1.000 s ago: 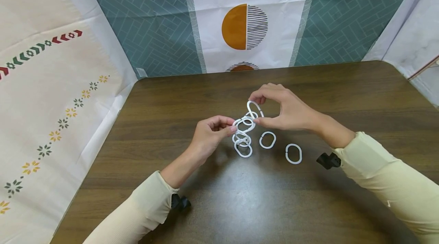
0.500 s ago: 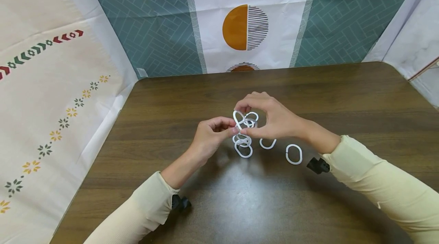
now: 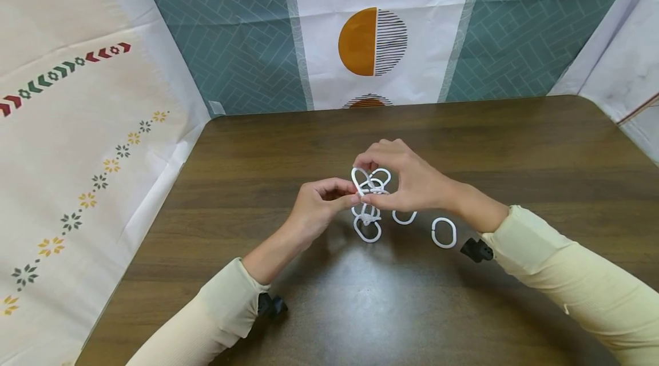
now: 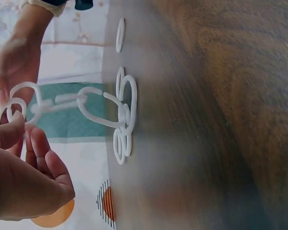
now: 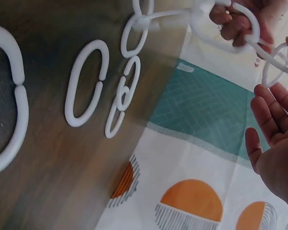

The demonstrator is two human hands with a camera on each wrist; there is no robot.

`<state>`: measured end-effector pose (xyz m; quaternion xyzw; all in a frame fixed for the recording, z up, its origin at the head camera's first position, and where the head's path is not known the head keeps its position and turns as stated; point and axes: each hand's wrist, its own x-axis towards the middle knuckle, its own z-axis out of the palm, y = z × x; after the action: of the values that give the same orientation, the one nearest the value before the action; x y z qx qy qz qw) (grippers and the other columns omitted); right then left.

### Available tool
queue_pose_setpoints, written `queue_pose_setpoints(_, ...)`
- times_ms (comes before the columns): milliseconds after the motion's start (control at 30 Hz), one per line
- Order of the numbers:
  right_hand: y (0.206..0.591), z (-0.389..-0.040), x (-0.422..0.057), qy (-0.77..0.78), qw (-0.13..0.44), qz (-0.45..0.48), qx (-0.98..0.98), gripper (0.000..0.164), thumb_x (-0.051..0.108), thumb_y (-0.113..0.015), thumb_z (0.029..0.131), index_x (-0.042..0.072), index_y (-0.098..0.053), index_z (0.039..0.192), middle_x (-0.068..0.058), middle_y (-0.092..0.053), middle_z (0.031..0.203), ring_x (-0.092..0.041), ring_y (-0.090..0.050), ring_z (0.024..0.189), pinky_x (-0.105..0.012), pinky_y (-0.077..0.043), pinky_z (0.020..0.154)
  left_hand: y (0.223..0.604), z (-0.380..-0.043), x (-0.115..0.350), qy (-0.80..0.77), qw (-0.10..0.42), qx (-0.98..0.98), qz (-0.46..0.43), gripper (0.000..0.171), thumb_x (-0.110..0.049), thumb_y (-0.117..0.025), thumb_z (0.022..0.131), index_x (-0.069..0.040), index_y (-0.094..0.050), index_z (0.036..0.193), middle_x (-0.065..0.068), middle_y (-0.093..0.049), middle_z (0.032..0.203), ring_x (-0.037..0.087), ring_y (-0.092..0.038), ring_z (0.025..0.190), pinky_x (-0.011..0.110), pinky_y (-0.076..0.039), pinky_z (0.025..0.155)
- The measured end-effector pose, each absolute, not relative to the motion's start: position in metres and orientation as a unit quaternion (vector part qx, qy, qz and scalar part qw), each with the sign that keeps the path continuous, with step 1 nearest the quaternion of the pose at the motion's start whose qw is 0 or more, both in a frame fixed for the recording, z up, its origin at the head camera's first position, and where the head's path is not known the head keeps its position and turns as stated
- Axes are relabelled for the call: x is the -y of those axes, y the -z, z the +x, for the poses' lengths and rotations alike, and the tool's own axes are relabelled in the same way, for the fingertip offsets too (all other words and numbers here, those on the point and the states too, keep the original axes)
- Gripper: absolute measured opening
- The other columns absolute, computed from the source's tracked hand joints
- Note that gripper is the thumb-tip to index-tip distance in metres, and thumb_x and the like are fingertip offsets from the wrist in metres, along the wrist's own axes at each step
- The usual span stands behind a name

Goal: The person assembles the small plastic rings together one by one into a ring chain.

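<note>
Between both hands is a chain of white plastic C-shaped links (image 3: 369, 233). In the head view, my left hand (image 3: 320, 204) pinches a link between thumb and fingertips. My right hand (image 3: 417, 180) holds another link (image 3: 356, 179) by thumb and fingers, right against the left fingertips. The left wrist view shows the joined links (image 4: 98, 106) hanging from the hands, with the lower ones lying on the table. Whether the two held links are hooked together, I cannot tell. Two loose links lie nearby: one (image 3: 404, 219) partly hidden under my right hand, another (image 3: 444, 233) further right.
The brown wooden table (image 3: 268, 148) spreads around the hands. A patterned cloth (image 3: 247, 40) hangs behind its far edge, and a pale cloth (image 3: 103, 143) lines the left side. Small black cameras (image 3: 477, 250) sit at both wrists.
My right hand has moved left and slightly nearer, bringing its link to the left fingertips. The left hand keeps its pinch. Over the last half second the hands have barely moved.
</note>
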<state>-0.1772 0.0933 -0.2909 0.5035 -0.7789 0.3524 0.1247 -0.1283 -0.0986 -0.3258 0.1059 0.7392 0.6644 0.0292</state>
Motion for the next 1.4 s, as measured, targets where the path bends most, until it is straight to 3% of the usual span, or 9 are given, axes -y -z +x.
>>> queue_pose_setpoints(300,0.29,-0.185,-0.095,-0.327,0.167,0.514,0.775,0.041,0.031,-0.072,0.065,0.015,-0.06,0.1,0.015,-0.053,0.09,-0.007,-0.043,0.084,-0.031,-0.028,0.075,0.326,-0.13,0.101,-0.66,0.031,-0.747,0.077,0.021,-0.014,-0.069,0.075,-0.006,-0.067,0.095,0.005,-0.064,0.086,0.015,-0.056,0.077,0.025,-0.047,0.069)
queue_pose_setpoints(467,0.292,-0.185,-0.095,-0.318,0.174,0.518,0.775,0.042,0.031,-0.072,0.065,0.014,-0.06,0.101,0.013,-0.055,0.095,-0.006,-0.043,0.086,-0.031,-0.028,0.075,0.324,-0.131,0.101,-0.688,0.041,-0.722,0.064,0.021,-0.014,-0.065,0.079,-0.003,-0.066,0.096,0.006,-0.063,0.083,0.02,-0.058,0.074,0.035,-0.049,0.072)
queue_pose_setpoints(600,0.293,-0.185,-0.094,-0.312,0.18,0.519,0.775,0.042,0.031,-0.072,0.064,0.014,-0.06,0.101,0.013,-0.055,0.095,-0.006,-0.043,0.086,-0.03,-0.028,0.074,0.322,-0.131,0.1,-0.7,0.043,-0.708,0.082,0.021,-0.015,-0.061,0.083,0.001,-0.064,0.096,0.009,-0.062,0.08,0.026,-0.058,0.075,0.035,-0.049,0.071)
queue_pose_setpoints(733,0.294,-0.184,-0.094,-0.31,0.182,0.52,0.775,0.042,0.03,-0.072,0.064,0.013,-0.061,0.1,0.013,-0.055,0.094,-0.007,-0.044,0.087,-0.03,-0.028,0.073,0.324,-0.131,0.099,-0.707,0.037,-0.697,0.11,0.029,-0.023,-0.061,0.083,0.003,-0.062,0.096,0.01,-0.062,0.08,0.024,-0.059,0.075,0.034,-0.049,0.07)
queue_pose_setpoints(833,0.295,-0.183,-0.092,-0.306,0.184,0.523,0.774,0.042,0.03,-0.072,0.064,0.012,-0.061,0.101,0.011,-0.055,0.094,-0.007,-0.044,0.087,-0.03,-0.028,0.073,0.35,-0.146,0.101,-0.715,0.023,-0.686,0.135,0.029,-0.026,-0.062,0.082,-0.001,-0.064,0.095,0.007,-0.064,0.08,0.018,-0.06,0.072,0.03,-0.049,0.07)
queue_pose_setpoints(1033,0.297,-0.181,-0.091,-0.288,0.188,0.522,0.78,0.044,0.033,-0.072,0.066,0.012,-0.059,0.103,0.01,-0.055,0.097,-0.008,-0.043,0.088,-0.031,-0.027,0.075,0.343,-0.141,0.099,-0.723,0.013,-0.68,0.124,0.028,-0.026,-0.066,0.078,-0.002,-0.065,0.093,0.012,-0.064,0.081,0.019,-0.06,0.067,0.034,-0.05,0.069)
queue_pose_setpoints(1233,0.296,-0.181,-0.101,-0.279,0.182,0.507,0.795,0.06,0.038,-0.075,0.066,0.014,-0.055,0.117,0.008,-0.055,0.108,-0.008,-0.043,0.093,-0.032,-0.027,0.077,0.36,-0.15,0.105,-0.714,-0.005,-0.688,0.131,0.024,-0.025,-0.065,0.079,-0.007,-0.066,0.095,0.007,-0.066,0.083,0.02,-0.06,0.065,0.031,-0.05,0.065)
queue_pose_setpoints(1333,0.296,-0.182,-0.114,-0.278,0.183,0.492,0.804,0.065,0.038,-0.076,0.064,0.014,-0.052,0.12,0.007,-0.054,0.111,-0.01,-0.043,0.094,-0.033,-0.027,0.077,0.34,-0.14,0.103,-0.708,0.003,-0.7,0.096,0.024,-0.023,-0.066,0.079,-0.004,-0.066,0.093,0.011,-0.065,0.084,0.024,-0.059,0.067,0.035,-0.05,0.068)
queue_pose_setpoints(1400,0.298,-0.183,-0.123,-0.275,0.18,0.48,0.814,0.065,0.038,-0.076,0.065,0.014,-0.052,0.12,0.007,-0.054,0.11,-0.01,-0.043,0.095,-0.033,-0.027,0.078,0.35,-0.146,0.105,-0.71,-0.005,-0.695,0.112,0.023,-0.023,-0.066,0.079,-0.005,-0.067,0.093,0.008,-0.066,0.082,0.021,-0.059,0.065,0.031,-0.049,0.065)
